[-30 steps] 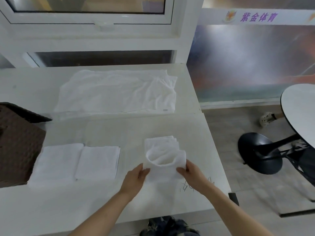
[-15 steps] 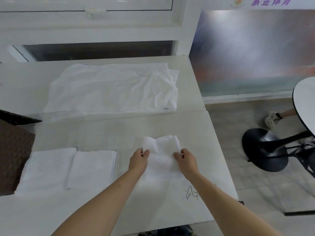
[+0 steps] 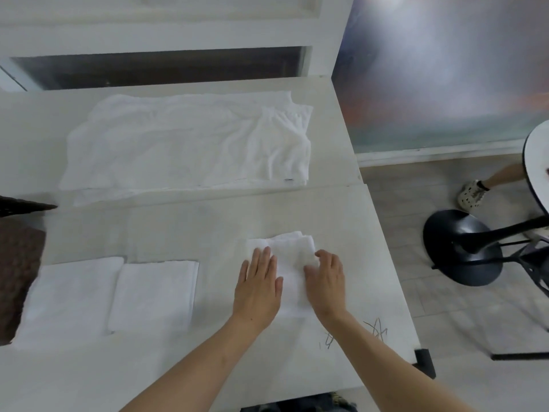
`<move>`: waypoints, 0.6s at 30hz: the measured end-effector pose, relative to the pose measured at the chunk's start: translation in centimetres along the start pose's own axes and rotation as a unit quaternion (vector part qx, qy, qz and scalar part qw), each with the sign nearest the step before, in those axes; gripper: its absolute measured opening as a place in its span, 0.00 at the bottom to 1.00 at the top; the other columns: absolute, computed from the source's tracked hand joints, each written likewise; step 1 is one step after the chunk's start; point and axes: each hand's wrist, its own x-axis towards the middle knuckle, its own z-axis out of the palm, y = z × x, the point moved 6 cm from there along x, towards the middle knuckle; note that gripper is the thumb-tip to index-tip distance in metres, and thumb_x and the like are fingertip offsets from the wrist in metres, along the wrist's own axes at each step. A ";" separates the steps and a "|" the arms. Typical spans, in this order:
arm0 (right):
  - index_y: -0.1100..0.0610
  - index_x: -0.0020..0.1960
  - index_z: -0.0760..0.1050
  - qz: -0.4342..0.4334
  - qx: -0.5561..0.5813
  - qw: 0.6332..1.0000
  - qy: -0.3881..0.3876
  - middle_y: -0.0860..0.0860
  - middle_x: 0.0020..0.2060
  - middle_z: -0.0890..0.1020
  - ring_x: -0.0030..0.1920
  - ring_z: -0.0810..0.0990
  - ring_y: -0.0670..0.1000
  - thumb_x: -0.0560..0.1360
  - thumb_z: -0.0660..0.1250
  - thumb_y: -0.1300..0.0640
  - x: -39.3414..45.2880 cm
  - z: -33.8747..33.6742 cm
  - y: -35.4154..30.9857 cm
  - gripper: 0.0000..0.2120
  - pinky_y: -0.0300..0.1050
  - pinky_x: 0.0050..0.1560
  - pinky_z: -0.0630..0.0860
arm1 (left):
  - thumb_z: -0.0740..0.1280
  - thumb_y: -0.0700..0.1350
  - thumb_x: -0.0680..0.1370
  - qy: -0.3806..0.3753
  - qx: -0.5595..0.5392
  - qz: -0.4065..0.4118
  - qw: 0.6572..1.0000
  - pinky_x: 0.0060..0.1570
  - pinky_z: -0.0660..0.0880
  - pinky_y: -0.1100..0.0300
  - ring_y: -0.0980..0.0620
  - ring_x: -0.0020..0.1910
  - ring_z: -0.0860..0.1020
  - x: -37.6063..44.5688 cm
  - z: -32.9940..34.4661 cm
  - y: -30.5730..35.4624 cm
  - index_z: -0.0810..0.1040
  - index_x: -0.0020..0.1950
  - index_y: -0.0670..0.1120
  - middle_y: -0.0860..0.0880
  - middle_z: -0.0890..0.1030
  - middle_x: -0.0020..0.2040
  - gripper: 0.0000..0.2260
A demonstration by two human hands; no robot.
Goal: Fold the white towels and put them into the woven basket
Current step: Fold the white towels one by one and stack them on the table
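Observation:
A small folded white towel (image 3: 292, 257) lies on the white table (image 3: 208, 221) in front of me. My left hand (image 3: 258, 288) lies flat on its left half, fingers straight. My right hand (image 3: 326, 282) presses its right half, with the fingertips bent onto the cloth. Two more folded white towels (image 3: 72, 295) (image 3: 154, 292) lie side by side to the left. A large unfolded white towel (image 3: 190, 144) is spread across the far table. The dark brown woven basket (image 3: 17, 263) stands at the left edge, partly out of frame.
The table's right edge runs close to my right hand, with pen scribbles (image 3: 353, 331) near the front corner. A round table (image 3: 537, 162) with a black base (image 3: 460, 248) stands on the floor at right, and a person's foot (image 3: 472, 193) shows beside it.
Both hands brought the towel's near half up and over onto its far half, then moved from pinching the edge to lying on top of the fold. The camera tilted down.

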 end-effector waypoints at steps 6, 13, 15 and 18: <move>0.59 0.78 0.67 -0.223 -0.049 0.973 -0.027 0.54 0.78 0.68 0.79 0.64 0.52 0.84 0.58 0.56 -0.8 2.0 -1.4 0.23 0.50 0.78 0.62 | 0.41 0.55 0.84 -0.020 0.016 -0.011 1.000 0.80 0.48 0.39 0.45 0.83 0.44 0.7 1.1 -0.8 0.47 0.84 0.48 0.46 0.43 0.84 0.28; 0.48 0.84 0.37 -0.203 -0.172 0.951 -0.158 0.44 0.83 0.36 0.82 0.34 0.46 0.85 0.40 0.42 -1.3 5.4 1.1 0.30 0.51 0.81 0.37 | 0.47 0.57 0.85 -0.035 -0.003 -0.016 0.999 0.79 0.49 0.36 0.47 0.83 0.38 0.4 3.3 -2.0 0.40 0.84 0.55 0.48 0.37 0.84 0.29; 0.47 0.84 0.36 -0.196 -0.178 0.951 -0.161 0.44 0.83 0.35 0.82 0.34 0.47 0.85 0.41 0.42 -1.2 5.6 1.2 0.30 0.53 0.80 0.37 | 0.49 0.57 0.85 -0.039 -0.009 -0.018 0.999 0.79 0.49 0.35 0.47 0.83 0.38 0.6 3.6 -1.9 0.40 0.84 0.55 0.48 0.37 0.84 0.30; 0.46 0.84 0.35 -0.190 -0.170 0.953 -0.165 0.44 0.83 0.35 0.82 0.33 0.47 0.85 0.42 0.42 -0.9 5.8 1.2 0.31 0.54 0.80 0.36 | 0.49 0.57 0.85 -0.049 -0.015 -0.023 0.998 0.79 0.48 0.35 0.47 0.82 0.36 0.8 3.7 -2.0 0.39 0.84 0.57 0.48 0.35 0.83 0.30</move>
